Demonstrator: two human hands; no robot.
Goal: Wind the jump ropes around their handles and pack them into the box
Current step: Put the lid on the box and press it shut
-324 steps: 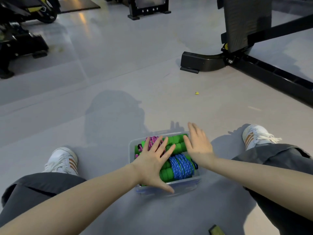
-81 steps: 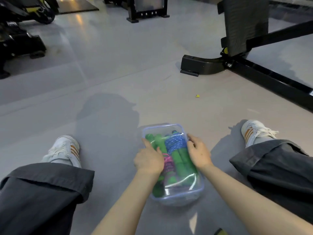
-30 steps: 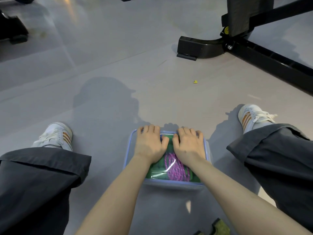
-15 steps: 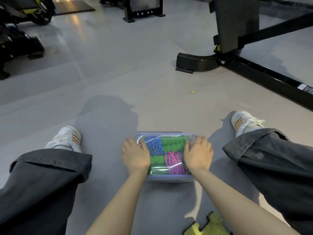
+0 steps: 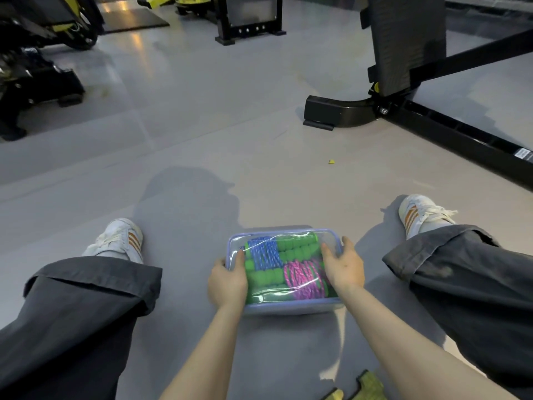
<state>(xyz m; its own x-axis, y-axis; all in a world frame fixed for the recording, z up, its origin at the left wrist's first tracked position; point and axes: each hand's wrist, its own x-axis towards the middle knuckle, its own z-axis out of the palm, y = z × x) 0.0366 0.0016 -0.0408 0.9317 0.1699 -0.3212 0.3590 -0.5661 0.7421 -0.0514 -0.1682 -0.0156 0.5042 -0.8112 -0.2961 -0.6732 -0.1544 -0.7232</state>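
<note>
Hands slid outward since half-second back. Left hand (image 5: 227, 281) clasps left end, right hand (image 5: 343, 268) right end of clear blue-rimmed plastic box (image 5: 288, 308) on grey floor (image 5: 259, 183); wound jump ropes (image 5: 268, 254) inside. Risk: half-seated clear lid (image 5: 277, 294) pops on lifting, ropes spill.

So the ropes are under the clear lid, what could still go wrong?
The lid may not be latched all round; the tightly packed pink rope and blue rope could push it up. If the left hand and right hand lift the box by its sides, it might slip.
</note>
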